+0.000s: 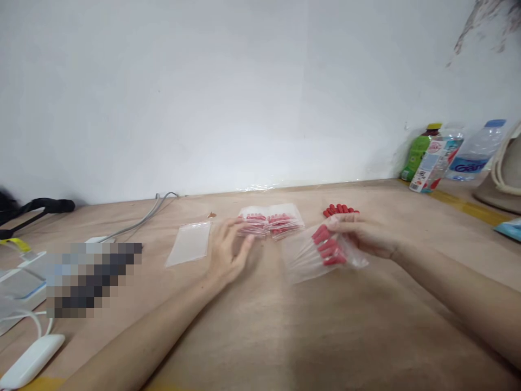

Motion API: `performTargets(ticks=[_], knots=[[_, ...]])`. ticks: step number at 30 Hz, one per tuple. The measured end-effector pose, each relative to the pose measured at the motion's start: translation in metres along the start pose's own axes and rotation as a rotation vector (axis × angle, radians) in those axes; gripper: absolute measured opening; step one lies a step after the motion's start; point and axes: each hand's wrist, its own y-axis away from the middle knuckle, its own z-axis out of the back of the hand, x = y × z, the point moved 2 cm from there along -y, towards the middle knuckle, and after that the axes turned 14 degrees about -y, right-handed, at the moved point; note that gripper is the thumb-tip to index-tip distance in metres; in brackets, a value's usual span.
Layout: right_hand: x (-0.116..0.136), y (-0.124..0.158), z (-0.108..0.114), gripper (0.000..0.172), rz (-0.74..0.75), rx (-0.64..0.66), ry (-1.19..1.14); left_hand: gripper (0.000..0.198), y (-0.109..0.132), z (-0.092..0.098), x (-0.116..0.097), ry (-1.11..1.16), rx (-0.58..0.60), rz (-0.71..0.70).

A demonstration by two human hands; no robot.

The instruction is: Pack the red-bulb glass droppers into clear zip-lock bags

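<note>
My right hand (364,234) grips a clear plastic bag (309,259) with several small red pieces (328,247) in it, just above the brown table (285,336). My left hand (230,251) lies with fingers stretched out, its tips touching two filled bags of red pieces (271,221). Behind my right hand lies a loose heap of red pieces (340,209). An empty clear bag (189,243) lies flat to the left of my left hand.
Bottles (437,152) stand against the white wall at the back right. A grey cable (146,214), a white device (30,361) and a black strap (36,209) lie at the left. A blurred patch covers things at the left.
</note>
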Motion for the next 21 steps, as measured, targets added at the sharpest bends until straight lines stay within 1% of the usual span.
performTargets(ticks=[1, 2, 3, 4, 5, 7, 9, 11, 12, 13, 15, 18, 21], knots=[[0.011, -0.001, 0.007, 0.016, 0.026, -0.044, -0.018, 0.028, -0.005, 0.001, 0.011, -0.082, -0.052, 0.086], [0.020, -0.003, 0.013, 0.017, 0.075, -0.109, -0.044, 0.030, -0.009, 0.000, 0.023, -0.174, -0.060, 0.167], [0.028, -0.007, 0.019, 0.016, 0.151, -0.195, -0.076, 0.034, -0.012, -0.001, 0.036, -0.278, -0.022, 0.241], [0.033, -0.012, 0.024, 0.016, 0.235, -0.275, -0.111, 0.038, -0.015, -0.004, 0.049, -0.396, 0.063, 0.315], [0.035, -0.018, 0.027, 0.015, 0.329, -0.345, -0.152, 0.041, -0.015, -0.007, 0.062, -0.515, 0.187, 0.384], [0.030, -0.033, 0.026, 0.012, 0.491, -0.430, -0.222, 0.046, -0.014, -0.014, 0.084, -0.572, 0.295, 0.438], [0.018, -0.049, 0.021, 0.010, 0.570, -0.480, -0.245, 0.053, -0.010, -0.021, 0.103, -0.600, 0.399, 0.488], [0.002, -0.065, 0.013, 0.009, 0.531, -0.565, -0.235, 0.062, -0.004, -0.027, 0.117, -0.628, 0.484, 0.543], [-0.004, -0.072, 0.009, 0.009, 0.499, -0.579, -0.228, 0.066, -0.001, -0.030, 0.122, -0.641, 0.518, 0.570], [-0.010, -0.078, 0.005, 0.010, 0.461, -0.586, -0.220, 0.070, 0.001, -0.032, 0.125, -0.652, 0.547, 0.592], [-0.017, -0.086, -0.002, 0.009, 0.372, -0.559, -0.198, 0.072, 0.003, -0.035, 0.130, -0.668, 0.592, 0.621], [-0.022, -0.083, -0.006, 0.003, 0.186, -0.486, -0.129, 0.063, 0.002, -0.035, 0.131, -0.687, 0.633, 0.622], [-0.019, -0.067, -0.001, 0.018, -0.018, -0.423, 0.000, 0.039, 0.000, -0.033, 0.131, -0.703, 0.653, 0.602]])
